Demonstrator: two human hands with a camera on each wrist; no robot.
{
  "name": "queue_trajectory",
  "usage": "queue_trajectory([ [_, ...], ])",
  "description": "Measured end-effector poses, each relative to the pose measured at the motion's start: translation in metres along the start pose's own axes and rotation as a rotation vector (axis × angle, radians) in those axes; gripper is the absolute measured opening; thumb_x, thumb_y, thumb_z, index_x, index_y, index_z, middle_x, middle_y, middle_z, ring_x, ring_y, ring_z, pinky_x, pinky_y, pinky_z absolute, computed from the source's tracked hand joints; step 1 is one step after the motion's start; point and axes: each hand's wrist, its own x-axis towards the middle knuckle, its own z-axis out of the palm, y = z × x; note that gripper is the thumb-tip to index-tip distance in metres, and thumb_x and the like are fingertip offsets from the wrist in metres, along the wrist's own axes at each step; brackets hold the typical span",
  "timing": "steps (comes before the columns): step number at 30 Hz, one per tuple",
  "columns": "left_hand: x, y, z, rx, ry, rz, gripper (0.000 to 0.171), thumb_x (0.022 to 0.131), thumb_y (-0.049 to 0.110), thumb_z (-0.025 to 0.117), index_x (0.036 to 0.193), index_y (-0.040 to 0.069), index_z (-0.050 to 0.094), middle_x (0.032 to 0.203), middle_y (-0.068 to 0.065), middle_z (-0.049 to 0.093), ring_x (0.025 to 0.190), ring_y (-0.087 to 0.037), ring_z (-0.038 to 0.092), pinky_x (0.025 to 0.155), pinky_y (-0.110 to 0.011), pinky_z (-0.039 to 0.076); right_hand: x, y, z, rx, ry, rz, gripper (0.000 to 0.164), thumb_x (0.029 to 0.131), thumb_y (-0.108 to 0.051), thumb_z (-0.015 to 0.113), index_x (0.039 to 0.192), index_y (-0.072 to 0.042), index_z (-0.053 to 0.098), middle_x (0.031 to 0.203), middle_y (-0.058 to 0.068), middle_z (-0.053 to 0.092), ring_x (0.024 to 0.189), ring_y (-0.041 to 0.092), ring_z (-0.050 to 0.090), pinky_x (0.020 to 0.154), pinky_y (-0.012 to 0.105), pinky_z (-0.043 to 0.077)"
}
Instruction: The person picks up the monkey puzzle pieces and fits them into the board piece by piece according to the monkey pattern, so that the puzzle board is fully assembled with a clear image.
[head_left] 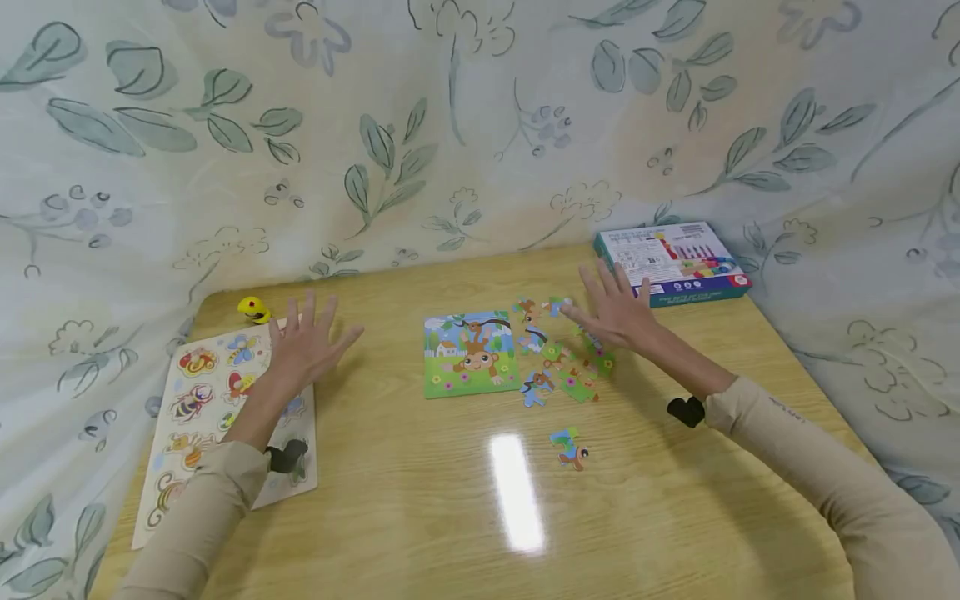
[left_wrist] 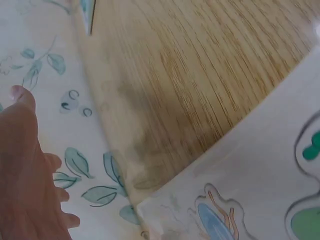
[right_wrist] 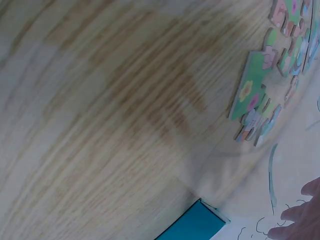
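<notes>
My left hand [head_left: 306,346] is spread with straight fingers over the upper right corner of a white insect puzzle board [head_left: 251,400], holding nothing. In the left wrist view the same hand [left_wrist: 30,170] shows at the left edge. My right hand [head_left: 617,308], fingers also spread, hovers between the loose jigsaw pieces [head_left: 577,381] and a paint box [head_left: 667,258]. A square monkey picture [head_left: 471,354] lies flat in the middle of the table, the pieces just right of it. One piece [head_left: 570,448] lies apart, closer to the front.
A small yellow toy [head_left: 253,309] with red spots sits behind the insect board. The wooden table [head_left: 420,492] has a bright light reflection near its front. Leaf-patterned cloth [head_left: 450,125] hangs along the back and sides.
</notes>
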Motion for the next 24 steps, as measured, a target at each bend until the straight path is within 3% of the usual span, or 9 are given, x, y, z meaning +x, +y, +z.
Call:
queue_trajectory([
  [10, -0.003, 0.007, 0.006, -0.062, -0.022, -0.002, 0.090, 0.092, 0.075, 0.025, 0.157, 0.015, 0.010, 0.163, -0.021, -0.009, 0.146, -0.051, -0.009, 0.106, -0.079, -0.004, 0.004, -0.004, 0.003, -0.004, -0.040, -0.012, 0.092, 0.091, -0.074, 0.028, 0.157, -0.014, 0.006, 0.163, 0.019, -0.004, 0.148, 0.048, -0.001, 0.106, 0.079, -0.005],
  [15, -0.001, 0.018, 0.015, -0.135, -0.018, 0.073, 0.082, 0.098, 0.064, 0.025, 0.156, 0.008, 0.010, 0.162, -0.025, -0.001, 0.148, -0.048, -0.004, 0.112, -0.073, 0.002, 0.006, -0.007, 0.004, -0.007, -0.018, -0.025, 0.093, 0.090, -0.071, 0.039, 0.157, -0.013, 0.011, 0.163, 0.022, -0.002, 0.148, 0.048, 0.004, 0.107, 0.078, -0.003],
  [21, 0.000, 0.044, 0.039, -0.383, -0.016, 0.177, 0.074, 0.102, 0.049, 0.036, 0.156, 0.005, 0.011, 0.163, -0.021, 0.007, 0.151, -0.040, 0.003, 0.119, -0.062, 0.007, 0.010, -0.010, 0.005, -0.009, -0.054, -0.030, 0.096, 0.090, -0.063, 0.053, 0.157, -0.011, 0.008, 0.161, 0.026, 0.007, 0.145, 0.050, 0.014, 0.109, 0.076, 0.009],
  [24, 0.003, 0.053, 0.048, -0.520, -0.012, 0.204, 0.071, 0.102, 0.046, 0.041, 0.156, 0.007, 0.016, 0.163, -0.016, 0.010, 0.152, -0.036, 0.006, 0.121, -0.057, 0.008, 0.015, -0.012, 0.007, 0.006, -0.086, -0.031, 0.096, 0.090, -0.057, 0.058, 0.156, -0.008, 0.009, 0.158, 0.029, 0.014, 0.139, 0.052, 0.028, 0.106, 0.071, 0.029],
])
